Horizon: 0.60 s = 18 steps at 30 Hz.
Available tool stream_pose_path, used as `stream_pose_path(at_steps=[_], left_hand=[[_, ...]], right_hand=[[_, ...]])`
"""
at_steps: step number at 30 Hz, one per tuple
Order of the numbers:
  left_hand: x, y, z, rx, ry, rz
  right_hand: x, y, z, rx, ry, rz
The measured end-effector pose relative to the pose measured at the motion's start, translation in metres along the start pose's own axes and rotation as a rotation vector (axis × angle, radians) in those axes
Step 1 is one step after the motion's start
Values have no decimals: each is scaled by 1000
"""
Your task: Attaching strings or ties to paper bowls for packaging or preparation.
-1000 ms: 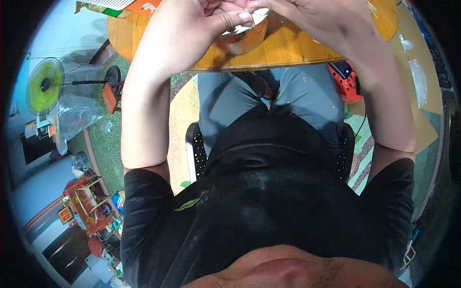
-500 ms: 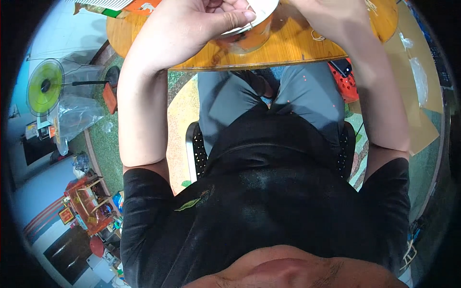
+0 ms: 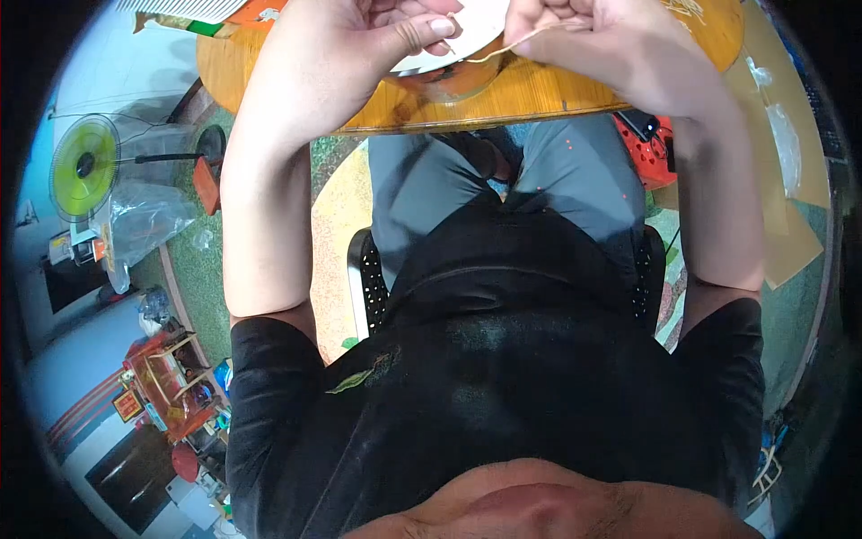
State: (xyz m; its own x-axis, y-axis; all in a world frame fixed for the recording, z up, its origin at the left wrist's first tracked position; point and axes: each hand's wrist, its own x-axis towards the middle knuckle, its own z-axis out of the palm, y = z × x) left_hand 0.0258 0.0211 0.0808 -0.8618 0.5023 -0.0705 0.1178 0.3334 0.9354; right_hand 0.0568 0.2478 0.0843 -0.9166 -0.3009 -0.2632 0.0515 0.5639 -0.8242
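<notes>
Above the near edge of a round wooden table [image 3: 539, 103], both my hands are at the top of the view. My left hand [image 3: 395, 31] has thumb and fingers closed, pinching a thin pale string at the rim of a white round plate-like piece [image 3: 480, 22]. My right hand [image 3: 584, 31] is closed on the other part of this string [image 3: 489, 57], which runs slack between the two hands. Beneath the white piece a clear, glossy round thing [image 3: 449, 83] shows in part; its kind is unclear. The frame's top edge cuts off some fingers.
Loose pale strings [image 3: 685, 9] lie at the table's far right. A white ribbed piece [image 3: 180, 7] and an orange package [image 3: 256, 13] sit at the far left. A green fan [image 3: 85, 166] stands on the left, cardboard [image 3: 790, 242] on the right, a red basket [image 3: 655, 162] below the table.
My right hand has moved left and nearer, and now the string shows stretched from it toward my left hand. My left hand has shifted slightly left with the white piece.
</notes>
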Motion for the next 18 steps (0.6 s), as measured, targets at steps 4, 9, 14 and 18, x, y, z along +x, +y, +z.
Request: stream_pose_path(at_steps=[4,9,14,18], left_hand=[[-5,-5,-3,-57,-21,70],[-7,-2,0,-99,-25,81],[-7,-7,4,-131,-41,73],[-10,-6,9,-85,19,123]], right_hand=[[4,21,-10,216,-230,-291],[5,13,-7,190,-255,-338],[1,-4,10,254,91,-75],[4,6,15,255,153,-236]])
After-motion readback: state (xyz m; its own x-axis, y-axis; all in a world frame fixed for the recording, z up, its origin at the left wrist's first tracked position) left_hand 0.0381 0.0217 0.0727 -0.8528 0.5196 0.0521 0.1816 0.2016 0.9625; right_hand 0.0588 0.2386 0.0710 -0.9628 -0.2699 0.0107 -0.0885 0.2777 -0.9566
